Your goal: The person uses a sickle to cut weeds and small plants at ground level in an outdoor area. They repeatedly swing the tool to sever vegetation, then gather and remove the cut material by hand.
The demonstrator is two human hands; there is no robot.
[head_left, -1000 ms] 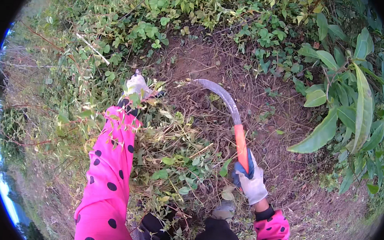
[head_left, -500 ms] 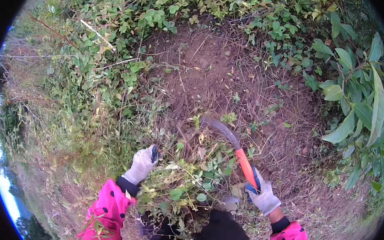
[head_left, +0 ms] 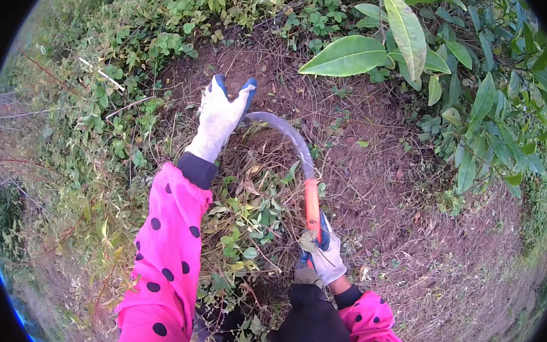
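Note:
My right hand (head_left: 324, 257), in a white glove with blue palm coating, is wrapped round the orange-red handle of a sickle (head_left: 311, 206). The sickle's curved grey blade (head_left: 292, 136) arcs up and leftward over the ground. My left hand (head_left: 221, 112), gloved the same way, reaches forward with thumb and fingers apart, holding nothing that I can see. The blade's tip ends close by the left hand, and whether they touch I cannot tell. Below the blade lies a heap of cut weeds and vines (head_left: 250, 227), near my legs.
Bare brown soil (head_left: 371, 153) with dry stalks spreads ahead and to the right. A leafy branch (head_left: 412, 47) hangs in from the upper right, close to the camera. Low green plants (head_left: 168, 44) line the far side, with a pale stick (head_left: 101, 74) at left.
My left hand has stretched forward from beside the weed heap to the bare soil, its fingers spreading. The sickle has shifted forward and left in my right hand. The view has shifted too.

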